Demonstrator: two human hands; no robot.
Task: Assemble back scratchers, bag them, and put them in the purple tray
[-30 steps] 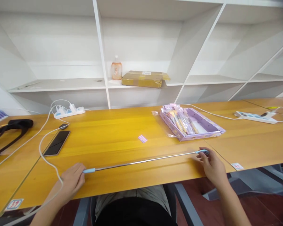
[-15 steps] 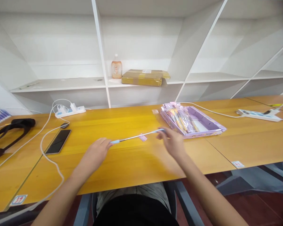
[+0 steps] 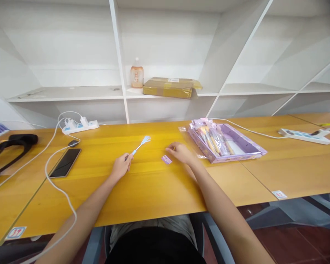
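Note:
My left hand (image 3: 121, 165) is closed round the handle of a thin light-blue stick tool (image 3: 145, 139), whose fanned, fork-like end points up and to the right over the table. My right hand (image 3: 180, 152) is held just above and right of a small purple card (image 3: 166, 159), apart from the tool. Its fingers are curled, and I cannot make out whether anything is between them. Right of it stands a purple tray (image 3: 236, 158) with several plastic-wrapped items (image 3: 213, 139) in its left part.
A phone (image 3: 66, 163), white cables and a power strip (image 3: 81, 127) are at the left, beside a black strapped object (image 3: 23, 141). Another power strip (image 3: 305, 135) lies at the right. A bottle (image 3: 137, 75) and a cardboard box (image 3: 169, 87) stand on the shelf.
My right hand has let go of the tool's end and moved left, nearer the card. The tool looks shorter now and is tilted upward in my left hand, its fanned end showing.

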